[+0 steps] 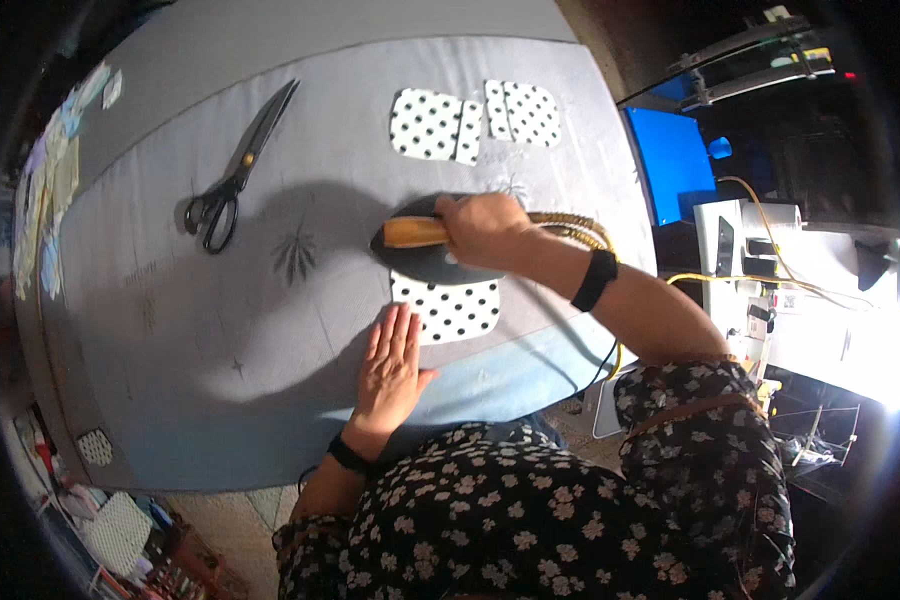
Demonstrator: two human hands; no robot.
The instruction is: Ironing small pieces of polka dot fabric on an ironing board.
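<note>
My right hand [488, 230] grips the wooden handle of a dark iron [422, 262], whose soleplate covers the upper part of a white fabric piece with black dots [460, 312]. Flat on the lower left edge of that piece lies my left hand [390, 370], fingers stretched out and holding nothing. Beyond the iron rest two more dotted pieces, the left one [427, 125] and the right one [530, 112], each with a folded band along one side. Black-handled scissors [240, 170] lie to the left, blades pointing away from me.
A grey patterned cloth [160, 300] covers the table. The iron's yellow cord [585, 228] runs off to the right. Past the right edge stand a blue panel [662, 165] and a sewing machine [720, 250] near a bright lamp. Fabric scraps [58, 190] lie along the far left edge.
</note>
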